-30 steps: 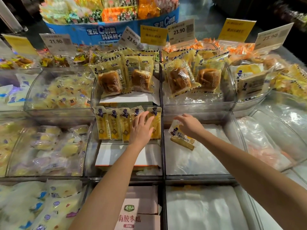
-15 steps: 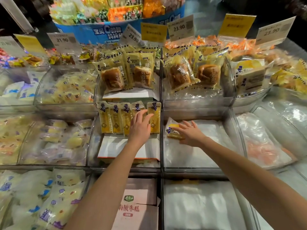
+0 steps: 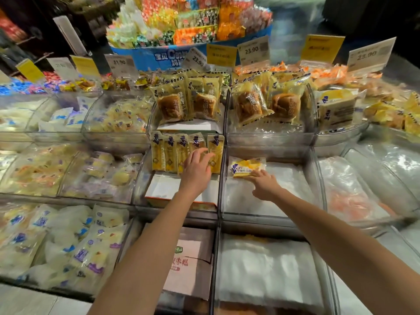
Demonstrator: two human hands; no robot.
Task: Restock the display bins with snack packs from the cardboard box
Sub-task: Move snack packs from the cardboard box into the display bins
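We laid left hand (image 3: 196, 171) on pack row (image 3: 170, 153), fingers seemingly loose | right hand (image 3: 264, 185) touched lone pack (image 3: 246, 165), fingers straight

Slim yellow plastic snack packs (image 3: 169, 155), each topped with a dark blue emblem. A flat yellow-and-white snack pack (image 3: 246, 167) with the same blue mark. Pale yellow bread bags (image 3: 186, 98) showing brown buns, with dark checked edging. A blue round display band (image 3: 156, 57) with white lettering. Price cards in plain yellow (image 3: 221, 55) and white (image 3: 252, 50). A pale pink cardboard box (image 3: 188, 264) printed with red characters.
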